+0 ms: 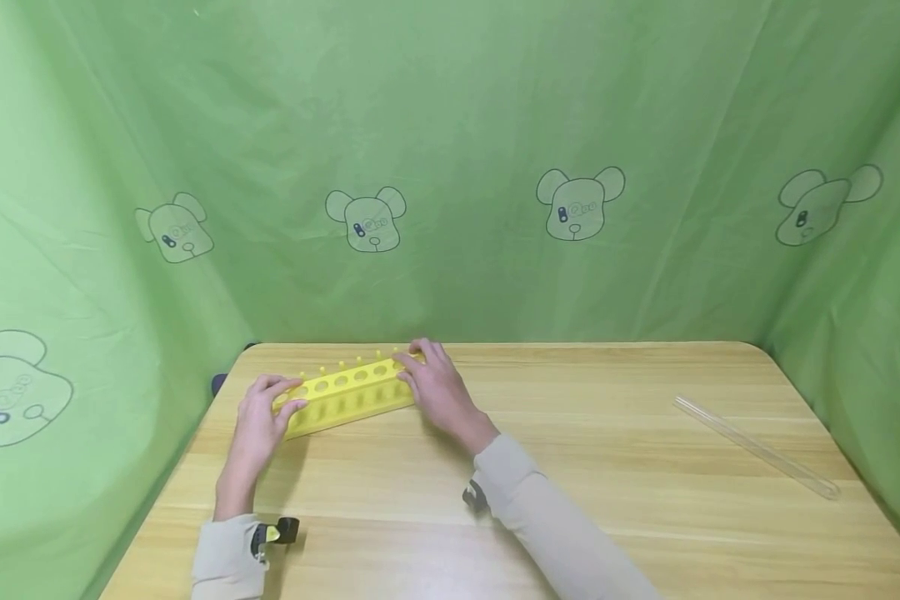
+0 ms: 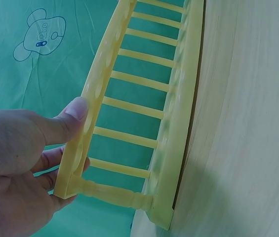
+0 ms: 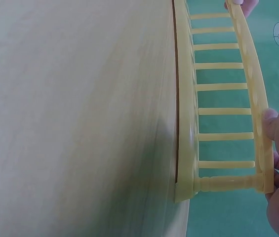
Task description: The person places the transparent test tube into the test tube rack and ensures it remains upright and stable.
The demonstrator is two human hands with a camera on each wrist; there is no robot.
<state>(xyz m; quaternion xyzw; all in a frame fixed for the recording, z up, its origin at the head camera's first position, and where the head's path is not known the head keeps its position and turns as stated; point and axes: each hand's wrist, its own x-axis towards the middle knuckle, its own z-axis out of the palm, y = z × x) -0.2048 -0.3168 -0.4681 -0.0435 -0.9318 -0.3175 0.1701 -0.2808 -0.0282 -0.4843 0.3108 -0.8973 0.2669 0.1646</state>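
A yellow plastic test tube rack (image 1: 345, 395) stands upright at the back left of the table, angled with its right end farther back. Round holes run along its top bar, and thin pegs show behind them. My left hand (image 1: 258, 421) grips the top bar at the left end; in the left wrist view its thumb (image 2: 75, 109) lies on one side and fingers curl round the other. At the right end my right hand (image 1: 441, 390) grips the same bar between thumb and fingers. The rack's base (image 3: 183, 148) lies close along the tabletop.
A clear glass test tube (image 1: 757, 447) lies diagonally on the right side of the wooden table (image 1: 570, 500). Green curtains (image 1: 465, 275) with bear-head prints surround the table at the back and both sides.
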